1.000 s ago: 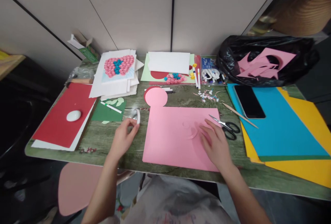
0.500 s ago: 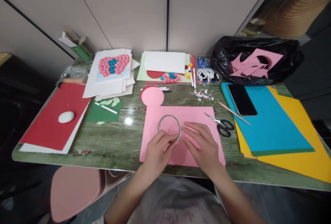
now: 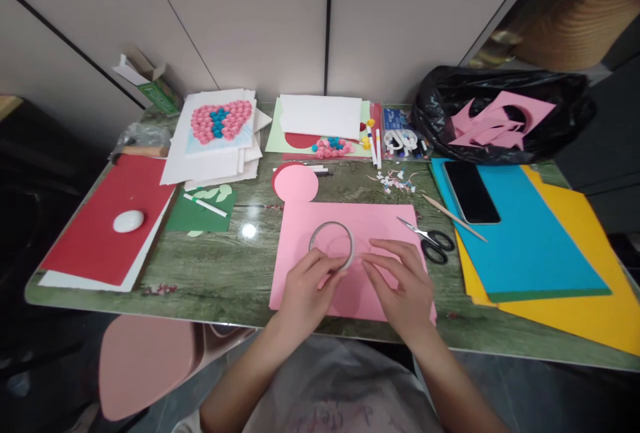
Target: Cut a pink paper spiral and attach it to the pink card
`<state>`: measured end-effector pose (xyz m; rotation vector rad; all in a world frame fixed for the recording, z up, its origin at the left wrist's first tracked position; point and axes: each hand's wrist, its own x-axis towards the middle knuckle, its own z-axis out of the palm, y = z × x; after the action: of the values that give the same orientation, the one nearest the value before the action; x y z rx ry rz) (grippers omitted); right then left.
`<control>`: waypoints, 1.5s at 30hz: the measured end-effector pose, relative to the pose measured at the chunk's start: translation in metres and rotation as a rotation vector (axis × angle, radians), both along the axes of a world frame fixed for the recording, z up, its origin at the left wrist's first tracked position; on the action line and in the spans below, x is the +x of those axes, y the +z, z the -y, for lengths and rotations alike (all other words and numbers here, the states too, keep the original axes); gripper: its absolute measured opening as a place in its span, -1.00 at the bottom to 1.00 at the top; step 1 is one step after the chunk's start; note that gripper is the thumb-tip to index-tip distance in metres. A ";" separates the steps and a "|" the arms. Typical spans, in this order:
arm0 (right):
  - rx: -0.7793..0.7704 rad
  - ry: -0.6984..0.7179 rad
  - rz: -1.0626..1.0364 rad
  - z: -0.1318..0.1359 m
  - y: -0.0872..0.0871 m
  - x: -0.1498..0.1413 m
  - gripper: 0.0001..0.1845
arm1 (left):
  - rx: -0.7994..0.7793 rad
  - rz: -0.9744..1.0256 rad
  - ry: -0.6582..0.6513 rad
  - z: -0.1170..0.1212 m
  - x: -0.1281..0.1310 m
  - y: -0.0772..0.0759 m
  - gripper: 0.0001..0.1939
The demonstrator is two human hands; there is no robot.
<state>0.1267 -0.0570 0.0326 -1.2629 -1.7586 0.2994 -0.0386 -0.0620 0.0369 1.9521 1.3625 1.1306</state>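
My left hand (image 3: pixel 311 286) grips a roll of clear tape (image 3: pixel 352 241) by its lower edge, holding it upright over a pink sheet of paper (image 3: pixel 300 233). Just right of the roll, my right hand (image 3: pixel 403 280) pinches with thumb and fingertips. A faint, see-through strip of tape (image 3: pixel 358 257) seems to run from the roll to these fingers. Scissors with black handles (image 3: pixel 436 246) lie at the pink sheet's right edge. Touching its upper left corner is a pink paper circle (image 3: pixel 297 184), on top of a red one.
A phone (image 3: pixel 471 192) and a pencil (image 3: pixel 455 218) lie on blue paper (image 3: pixel 540 240) at right. Behind stands a black bag (image 3: pixel 430 113) with pink scraps. Left are red paper (image 3: pixel 100 240), a white oval object (image 3: pixel 129 221) and a butterfly picture (image 3: pixel 220 123).
My right hand has moved slightly right, away from the roll, and its fingertips have drawn together. The left hand still holds the roll in nearly the same place.
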 end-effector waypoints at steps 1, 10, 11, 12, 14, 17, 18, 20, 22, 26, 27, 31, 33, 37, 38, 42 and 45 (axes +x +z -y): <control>0.002 -0.023 0.004 0.000 -0.001 0.001 -0.81 | 0.003 -0.002 0.002 -0.001 0.000 0.000 -0.83; 0.067 -0.009 0.199 -0.009 0.001 0.009 -0.62 | 0.051 -0.163 -0.012 -0.003 0.002 0.000 -0.84; 0.084 0.003 0.242 -0.010 0.001 0.009 -0.65 | 0.056 -0.187 -0.014 -0.003 0.003 0.000 -0.84; 0.105 -0.003 0.274 -0.010 0.001 0.008 -0.68 | 0.057 -0.208 -0.012 -0.003 0.004 -0.001 -0.83; 0.148 -0.044 0.302 -0.009 0.000 0.007 -0.74 | 0.054 -0.245 -0.014 -0.002 0.004 -0.002 -0.82; 0.176 -0.083 0.314 -0.007 0.000 0.005 -0.80 | 0.054 -0.302 -0.024 -0.001 0.003 -0.004 -0.80; 0.175 -0.087 0.318 -0.006 0.001 0.004 -0.81 | 0.060 -0.323 -0.026 0.000 0.003 -0.005 -0.80; 0.169 -0.092 0.323 -0.006 0.002 0.004 -0.84 | 0.085 -0.372 -0.024 0.001 0.003 -0.005 -0.79; 0.157 -0.097 0.318 -0.006 0.003 0.003 -0.87 | 0.126 -0.417 -0.018 0.002 0.003 -0.005 -0.78; 0.114 -0.094 0.277 -0.007 0.004 0.001 -0.90 | 0.213 -0.436 -0.019 0.003 0.002 -0.004 -0.76; 0.102 -0.094 0.261 -0.007 0.005 0.001 -0.90 | 0.225 -0.418 -0.024 0.003 0.001 -0.004 -0.76; 0.070 -0.119 0.193 -0.007 0.008 -0.003 -0.88 | 0.247 -0.299 -0.027 0.001 0.001 -0.004 -0.81; 0.057 -0.141 0.161 -0.005 0.009 -0.005 -0.87 | 0.236 -0.231 -0.017 0.001 0.001 -0.005 -0.84; -0.030 -0.149 0.104 0.001 0.004 -0.012 -0.88 | 0.170 -0.107 -0.019 0.002 0.001 -0.010 -0.85; -0.059 -0.147 0.093 0.002 0.002 -0.013 -0.88 | 0.142 -0.075 -0.022 0.003 0.000 -0.012 -0.84; -0.142 -0.149 0.096 0.004 -0.012 -0.013 -0.91 | 0.028 0.043 -0.030 0.015 0.001 -0.020 -0.79; -0.160 -0.248 0.113 -0.004 -0.025 0.002 -0.93 | 0.003 0.129 -0.133 0.026 0.002 -0.022 -0.74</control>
<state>0.1292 -0.0530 0.0078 -1.6234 -1.6747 0.2323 -0.0364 -0.0885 0.0148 1.9059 1.1480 1.1734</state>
